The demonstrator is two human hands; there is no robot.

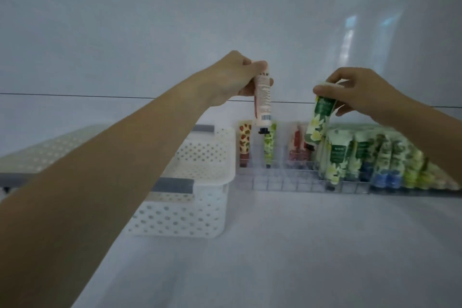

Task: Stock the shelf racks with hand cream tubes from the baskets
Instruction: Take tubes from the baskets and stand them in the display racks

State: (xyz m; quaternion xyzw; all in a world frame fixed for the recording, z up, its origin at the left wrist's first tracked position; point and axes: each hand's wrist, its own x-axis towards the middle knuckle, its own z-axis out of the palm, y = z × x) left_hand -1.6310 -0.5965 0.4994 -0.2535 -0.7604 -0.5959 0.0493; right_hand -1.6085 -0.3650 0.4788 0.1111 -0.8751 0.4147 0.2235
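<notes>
At the left of the frame a white perforated basket [205, 182] sits just beside the wire rack [282, 182], probably to keep each carry short. The left hand [232, 77], arm stretched forward, pinches a pale hand cream tube [263, 100] by its crimped end, cap down, above the rack's thinly filled left slots. The right hand [360, 90], fingers curled, holds a green floral tube [318, 120] tilted, its cap lowered beside the packed green rows [380, 157] at right, apparently to stand it cap-down like its neighbours.

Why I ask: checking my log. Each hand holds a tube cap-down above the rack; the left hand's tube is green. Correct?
No: the head view shows the left hand holding a cream tube; the right hand holds the green tube.
</notes>
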